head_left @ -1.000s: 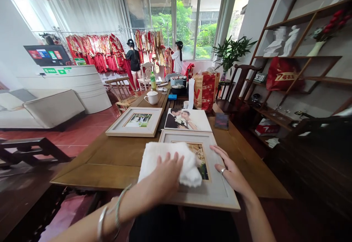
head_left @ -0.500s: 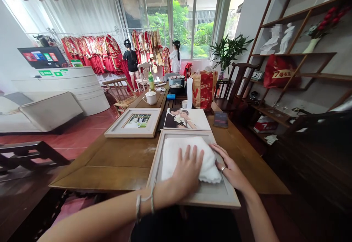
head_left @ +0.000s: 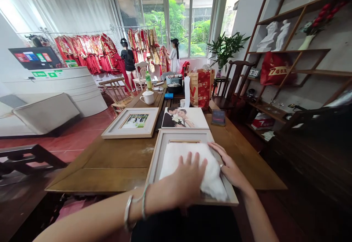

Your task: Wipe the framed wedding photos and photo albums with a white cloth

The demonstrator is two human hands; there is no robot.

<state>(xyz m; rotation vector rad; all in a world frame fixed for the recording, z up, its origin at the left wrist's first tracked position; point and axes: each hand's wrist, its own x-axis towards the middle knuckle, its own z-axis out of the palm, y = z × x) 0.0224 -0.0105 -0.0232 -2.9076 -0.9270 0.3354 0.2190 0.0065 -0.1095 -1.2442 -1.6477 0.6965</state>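
A grey picture frame [head_left: 161, 153] lies on the wooden table [head_left: 115, 161] right in front of me. A white cloth [head_left: 189, 157] covers most of its glass. My left hand [head_left: 187, 179] presses flat on the cloth with fingers spread. Beside it, my right hand [head_left: 229, 167], wearing a ring, rests on the frame's right side with fingers stretched out, touching the cloth's edge.
Further along the table lie a second framed photo [head_left: 131, 121] and an unframed wedding photo [head_left: 183, 118], then a white teapot [head_left: 147, 97], a red gift bag [head_left: 202, 88] and a small card stand [head_left: 218, 117]. Two people stand at the far clothes rack. Shelves line the right wall.
My left hand slid the white cloth from the frame's left side across to the right and then nearer me. The right hand stayed on the frame's right edge.
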